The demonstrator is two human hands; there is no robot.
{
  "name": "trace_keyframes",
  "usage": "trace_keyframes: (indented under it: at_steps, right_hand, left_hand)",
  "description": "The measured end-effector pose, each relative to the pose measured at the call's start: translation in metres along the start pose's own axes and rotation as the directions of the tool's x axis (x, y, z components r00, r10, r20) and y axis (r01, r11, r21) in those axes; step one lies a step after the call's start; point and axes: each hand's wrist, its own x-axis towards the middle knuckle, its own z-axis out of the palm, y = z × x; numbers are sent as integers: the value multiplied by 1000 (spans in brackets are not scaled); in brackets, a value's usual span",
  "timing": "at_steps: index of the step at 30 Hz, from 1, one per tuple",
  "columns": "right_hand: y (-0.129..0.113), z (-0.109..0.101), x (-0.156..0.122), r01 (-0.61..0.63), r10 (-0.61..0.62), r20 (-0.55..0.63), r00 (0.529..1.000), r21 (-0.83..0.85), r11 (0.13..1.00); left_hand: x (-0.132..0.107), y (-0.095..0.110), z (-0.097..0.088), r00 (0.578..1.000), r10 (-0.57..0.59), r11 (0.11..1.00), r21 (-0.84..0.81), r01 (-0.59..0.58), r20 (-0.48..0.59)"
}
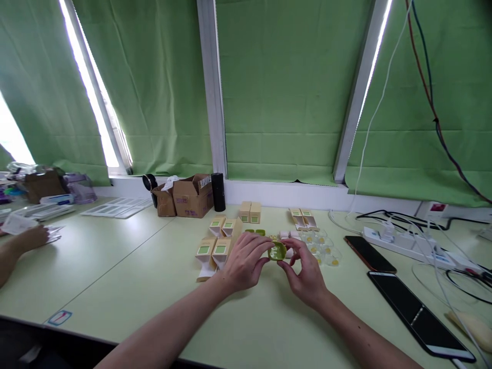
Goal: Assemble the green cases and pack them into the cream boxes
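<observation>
A small green cup-like piece (277,251) is held above the table between both hands. My left hand (246,259) pinches its left rim, and my right hand (305,269) grips its right side with thumb and fingers. Left of my left hand stand several small cream boxes with green windows (221,249), their flaps folded out. Behind my hands lie more green pieces (255,232) and pale pink cylinders (290,234), partly hidden. Beside my right hand is a cluster of clear round plastic pieces with yellow centres (321,247).
Two cream boxes (249,211) and an opened pair (303,219) stand farther back. Two phones (418,312) and a power strip (407,247) with cables lie at right. Cardboard boxes (192,197) and a black cylinder (218,192) stand by the window. Another person's hand (34,237) works at far left.
</observation>
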Motion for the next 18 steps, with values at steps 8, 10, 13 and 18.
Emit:
trace_keyframes:
  at_steps: [8, 10, 13, 18]
  right_hand:
    - [0, 1, -2, -41, 39, 33, 999, 42, 998]
    - [-1, 0, -2, -63, 61, 39, 997, 43, 997]
    - [-2, -1, -3, -81, 79, 52, 996, 32, 996]
    - [-3, -1, -1, -77, 74, 82, 994, 36, 996]
  left_hand:
    - [-2, -5, 5, 999, -42, 999, 0, 42, -34]
    - [-3, -6, 7, 995, -90, 996, -29, 89, -38]
    - [-5, -7, 11, 987, -154, 985, -85, 149, -56]
    - [-9, -10, 16, 976, -209, 972, -124, 200, -63]
